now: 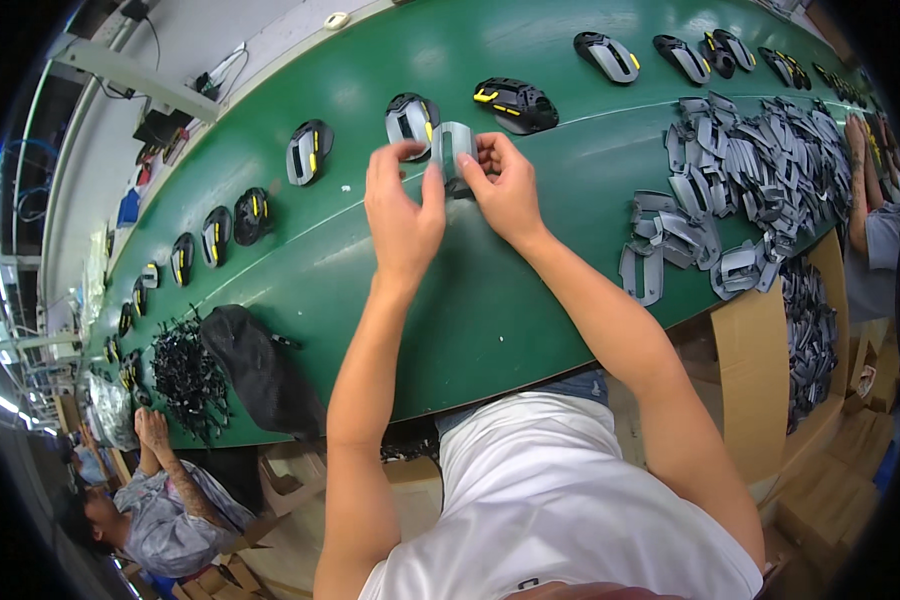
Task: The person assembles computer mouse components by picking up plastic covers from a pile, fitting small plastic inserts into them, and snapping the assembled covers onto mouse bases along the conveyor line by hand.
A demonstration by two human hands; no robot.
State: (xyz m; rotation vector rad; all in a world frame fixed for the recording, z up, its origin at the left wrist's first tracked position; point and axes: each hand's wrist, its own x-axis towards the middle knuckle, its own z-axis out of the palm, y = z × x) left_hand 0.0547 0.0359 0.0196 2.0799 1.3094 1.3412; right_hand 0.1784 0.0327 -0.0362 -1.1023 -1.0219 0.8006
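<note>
A grey plastic mouse cover (456, 142) with a long slot is held upright over the green table. My right hand (507, 190) pinches its right side, the thumb across the front and the fingers at the edge. On the left side, my left hand (402, 210) has its curled fingers and thumb at the cover's edge. A small dark part (458, 188) shows under the cover, partly hidden by my right thumb. Just behind my fingers lies a grey-and-black computer mouse (406, 118) with yellow side buttons. A black mouse body (515, 104) without a grey cover lies to its right.
More mice (309, 152) line the green table (570, 290). On the right lies a heap of grey covers (750, 170), above an open cardboard box (750, 385). Black small parts (185, 380) and a dark mesh bag (255, 365) lie left. Co-workers' hands (152, 430) show at both sides.
</note>
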